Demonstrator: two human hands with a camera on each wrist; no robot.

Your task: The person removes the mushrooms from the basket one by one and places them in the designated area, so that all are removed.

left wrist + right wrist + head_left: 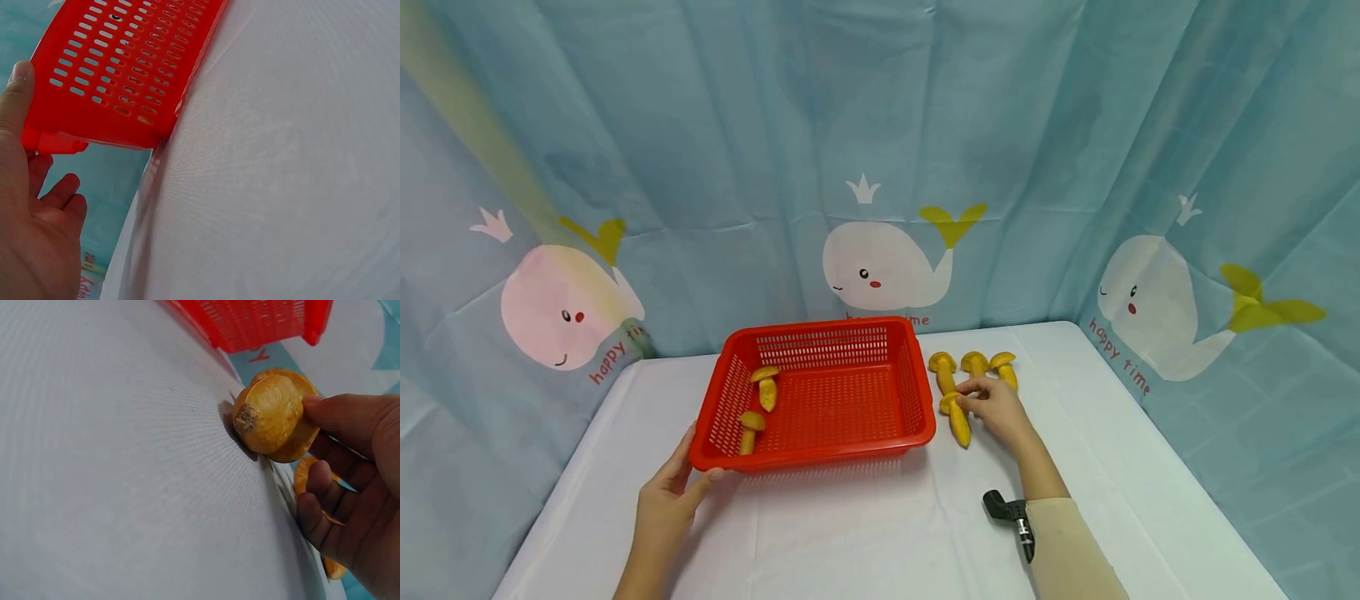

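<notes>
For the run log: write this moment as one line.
left hand: grips red basket corner | right hand: pinches yellow mushroom on table | basket: two mushrooms inside | beside basket: four mushrooms

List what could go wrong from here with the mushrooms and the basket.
1. The right hand pinches one mushroom only at its cap edge, so it might slip as it lifts.
2. Three more mushrooms lie close behind the hand; the fingers could knock them along the table.
3. The left hand grips only one corner of the basket, so a bump might swing it.
</notes>
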